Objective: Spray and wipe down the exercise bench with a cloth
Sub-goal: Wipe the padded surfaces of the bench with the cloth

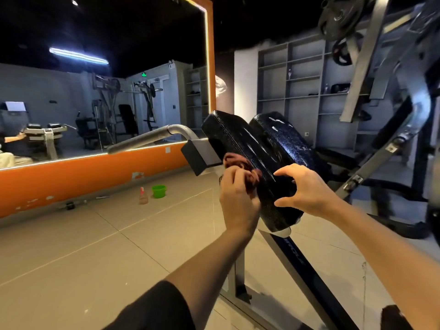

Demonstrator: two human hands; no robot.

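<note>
The exercise bench has two black padded cushions [269, 151] tilted up on a grey steel frame [307, 270], and wet streaks shine on the pads. My left hand [238, 198] grips a bunched dark red cloth [240, 164] against the left edge of the near pad. My right hand [307, 189] rests on the pad's lower right side, thumb and fingers spread around its edge. A spray bottle [143, 196] with a reddish top stands on the floor to the left, well away from both hands.
A green bucket [158, 191] sits on the tiled floor beside the bottle. A grey handle bar [152, 138] juts left from the bench. An orange-framed wall mirror [95, 96] lies beyond. A weight machine [385, 115] and shelving [297, 91] stand on the right.
</note>
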